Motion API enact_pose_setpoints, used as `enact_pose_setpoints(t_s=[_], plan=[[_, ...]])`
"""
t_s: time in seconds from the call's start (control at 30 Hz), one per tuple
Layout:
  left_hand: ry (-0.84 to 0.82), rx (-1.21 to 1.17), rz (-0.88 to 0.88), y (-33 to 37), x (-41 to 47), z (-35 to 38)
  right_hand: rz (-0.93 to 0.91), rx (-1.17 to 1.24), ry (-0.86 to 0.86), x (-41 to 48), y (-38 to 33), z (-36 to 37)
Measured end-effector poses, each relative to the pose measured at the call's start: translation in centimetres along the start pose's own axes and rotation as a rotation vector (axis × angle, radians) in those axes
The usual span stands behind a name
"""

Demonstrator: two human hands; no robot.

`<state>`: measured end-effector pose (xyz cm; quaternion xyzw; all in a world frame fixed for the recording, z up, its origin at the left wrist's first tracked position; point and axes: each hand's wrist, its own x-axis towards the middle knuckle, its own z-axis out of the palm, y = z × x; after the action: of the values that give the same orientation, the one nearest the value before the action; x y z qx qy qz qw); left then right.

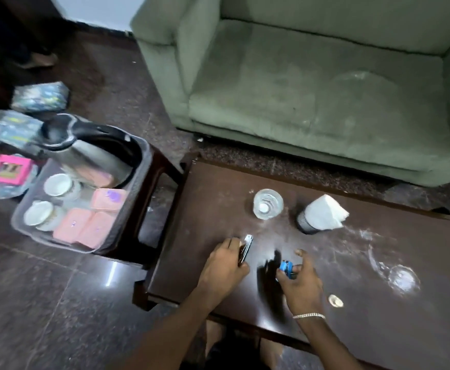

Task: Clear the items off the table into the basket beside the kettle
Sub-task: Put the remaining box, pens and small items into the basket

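Observation:
On the dark wooden table (365,276) my left hand (225,265) grips a small silver and dark metal item (246,248), perhaps a nail clipper. My right hand (300,281) closes on a small blue object (285,267) next to a blurred black thing (270,265). A clear glass (268,203) stands farther back. Beside it a dark cup (306,224) holds white tissue (325,212). A small pale ring-shaped item (335,300) lies near the front edge. The grey basket (135,190) sits left of the table on a stool, with the steel kettle (85,148) at its far end.
The basket holds pink packs (87,228) and two white cups (58,184). The dark stool (159,198) carries it. Bags and a pink box (10,169) lie on the tiled floor at left. A green sofa (312,89) stands behind the table.

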<state>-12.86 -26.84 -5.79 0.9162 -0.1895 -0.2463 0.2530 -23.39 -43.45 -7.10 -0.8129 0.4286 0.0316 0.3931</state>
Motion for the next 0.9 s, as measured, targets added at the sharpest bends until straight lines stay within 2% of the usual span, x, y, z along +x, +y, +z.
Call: enact_pose_setpoints(t_s=[0.27,0.43,0.53,0.73,0.9], plan=[[0.309,-0.046,-0.091,-7.6,-0.4,-13.3,-0.313,0.111,-0.196,0.8,-15.6,6.5],[0.399,0.004,-0.186,-13.5,-2.5,-20.2,-0.454,0.126,-0.269,-0.8,-24.2,11.2],[0.392,0.071,-0.212,-17.4,-4.2,-23.6,-0.504,0.156,-0.334,-2.4,-28.9,14.1],[0.289,0.176,-0.343,-25.0,-6.5,-27.4,-0.552,0.062,-0.531,-7.9,-35.6,20.2],[0.234,0.255,-0.375,-28.3,-7.1,-27.3,-0.637,-0.232,-0.612,-10.9,-36.6,25.3]])
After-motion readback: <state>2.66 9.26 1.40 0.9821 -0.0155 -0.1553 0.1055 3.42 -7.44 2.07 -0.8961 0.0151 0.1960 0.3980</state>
